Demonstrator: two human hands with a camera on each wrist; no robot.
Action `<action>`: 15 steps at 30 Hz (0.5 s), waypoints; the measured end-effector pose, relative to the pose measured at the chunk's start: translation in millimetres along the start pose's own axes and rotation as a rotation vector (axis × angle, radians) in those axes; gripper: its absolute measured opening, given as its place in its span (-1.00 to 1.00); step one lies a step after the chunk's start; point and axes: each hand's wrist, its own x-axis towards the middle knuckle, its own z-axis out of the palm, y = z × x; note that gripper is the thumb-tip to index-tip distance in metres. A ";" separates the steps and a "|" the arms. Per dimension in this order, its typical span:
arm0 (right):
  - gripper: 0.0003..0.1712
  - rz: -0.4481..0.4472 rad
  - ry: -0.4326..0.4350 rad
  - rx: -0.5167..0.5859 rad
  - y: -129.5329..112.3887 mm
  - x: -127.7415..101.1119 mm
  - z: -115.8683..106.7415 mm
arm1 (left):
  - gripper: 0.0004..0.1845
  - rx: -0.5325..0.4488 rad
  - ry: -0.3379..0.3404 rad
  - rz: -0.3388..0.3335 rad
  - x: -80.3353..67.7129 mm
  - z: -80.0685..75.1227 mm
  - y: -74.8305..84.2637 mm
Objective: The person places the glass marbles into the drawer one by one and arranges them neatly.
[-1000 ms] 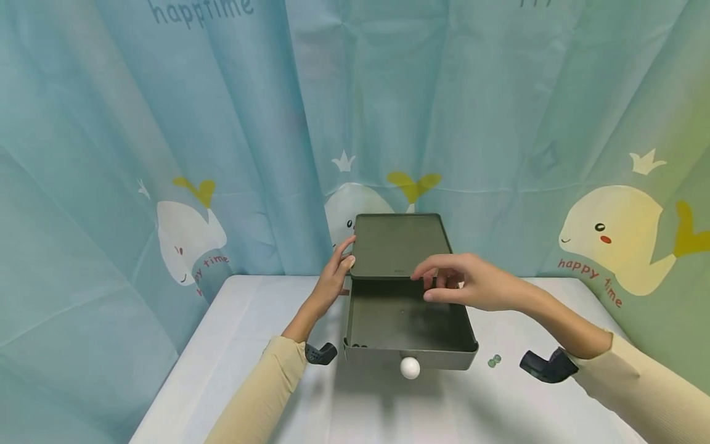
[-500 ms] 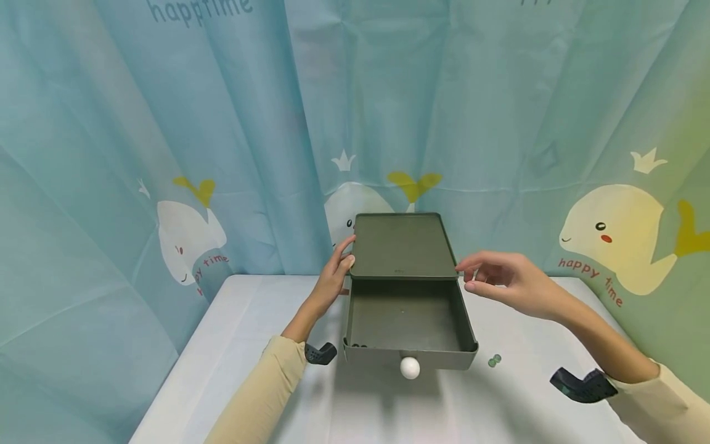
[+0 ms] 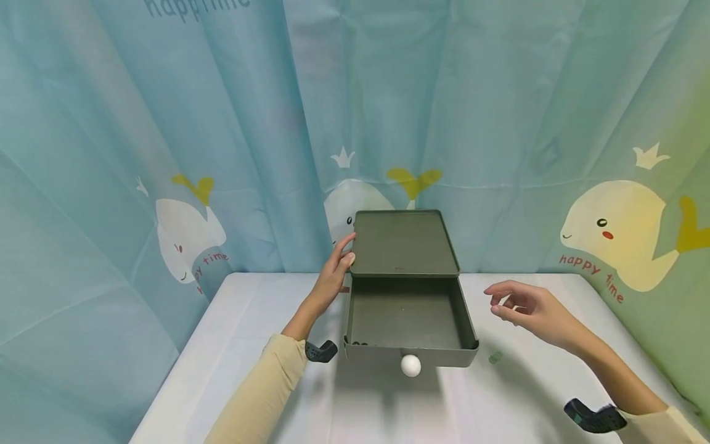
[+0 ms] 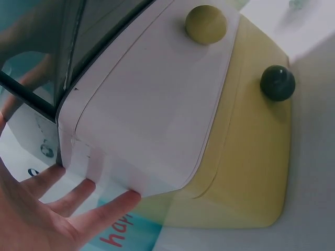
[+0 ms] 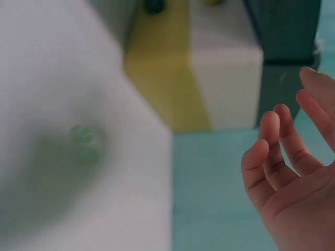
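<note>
A small drawer cabinet (image 3: 405,243) with a dark green top stands on the table. Its top drawer (image 3: 438,356), with a white knob (image 3: 411,365), is pulled out towards me. Several small dark round things (image 3: 359,344) lie in the drawer's front left corner. My left hand (image 3: 331,274) rests with outstretched fingers on the cabinet's left side. To the right of the drawer, my right hand (image 3: 532,311) hovers over the table with loosely bent fingers, holding nothing. Below it are two green, glassy pieces (image 5: 88,155), lying side by side on the table.
In the left wrist view, a white drawer (image 4: 146,104) with a yellow knob and a yellow drawer (image 4: 246,151) with a dark green knob sit under the top one. A blue-green curtain (image 3: 499,123) with printed whales hangs behind the white table (image 3: 266,308).
My right hand has moved from above the open drawer to the right and lower, past the cabinet's side. The left hand and the drawer stay where they were.
</note>
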 end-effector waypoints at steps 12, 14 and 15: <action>-0.64 0.072 -0.094 0.048 64.7 -35.8 18.6 | -0.42 -0.002 0.000 -0.008 0.2 -0.7 1.5; -0.63 0.046 -0.117 0.067 72.1 -39.7 21.0 | -0.42 0.000 0.000 -0.007 0.2 -0.7 1.7; -0.63 0.035 -0.131 0.079 75.3 -41.5 22.2 | -0.41 0.001 0.002 -0.006 0.3 -0.7 1.5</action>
